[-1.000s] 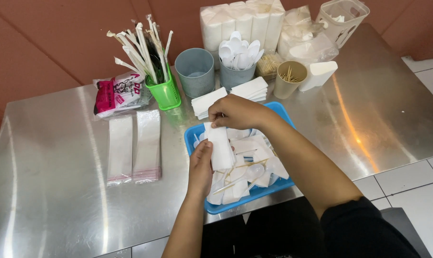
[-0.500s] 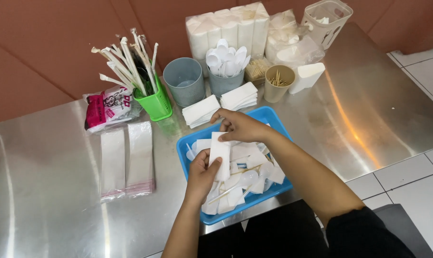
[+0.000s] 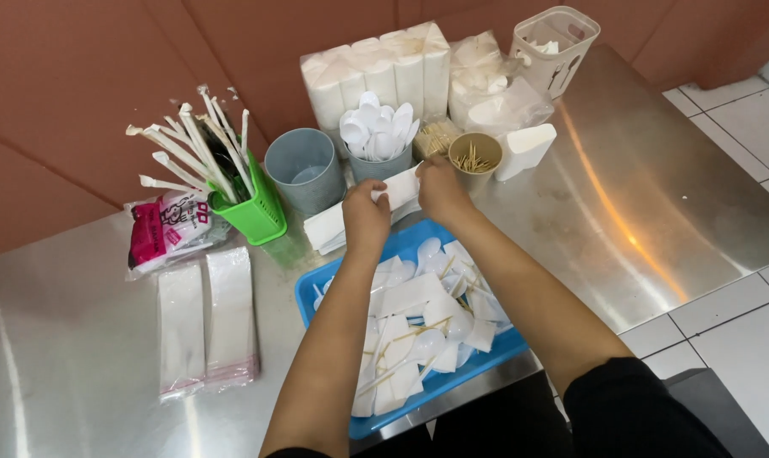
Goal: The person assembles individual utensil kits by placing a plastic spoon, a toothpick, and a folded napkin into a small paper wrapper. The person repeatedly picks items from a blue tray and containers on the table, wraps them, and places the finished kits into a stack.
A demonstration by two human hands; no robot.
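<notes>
**Hands up at the napkin stack, above the tray**

Both hands have moved from over the blue plastic tray point(image 3: 321, 293) up to its 12 o'clock edge, where the stack of folded white paper napkins point(image 3: 334, 227) lies on the steel table point(image 3: 79, 356); a second ago they held a white sleeve low over the tray. Left hand point(image 3: 365, 216) is curled, fingers pinching the top white napkin point(image 3: 401, 187) at its left end. Right hand point(image 3: 440, 188) is clenched on the same napkin's right end, knuckles up. Napkin sits between the two hands, touching the stack below, how far lifted I cannot tell.

Tray is full of white plastic spoons, folded napkins and wooden toothpicks, loosely mixed. At 12 o'clock of the hands: grey cup of white plastic spoons point(image 3: 378, 140). At 1 o'clock: tan cup of toothpicks point(image 3: 475, 159), with a white paper box point(image 3: 524, 149) just beside it. At 10 o'clock: empty grey plastic cup point(image 3: 305, 172), and next to it a green basket of paper-wrapped straws point(image 3: 250, 203). Further at 9 o'clock: pink-and-white packet point(image 3: 168, 233). At 8 o'clock: two clear flat sleeve bundles point(image 3: 205, 318). Behind, against the wall: white tissue rolls point(image 3: 376, 72), clear bag of spoons point(image 3: 490, 85), white slotted basket point(image 3: 554, 38).
</notes>
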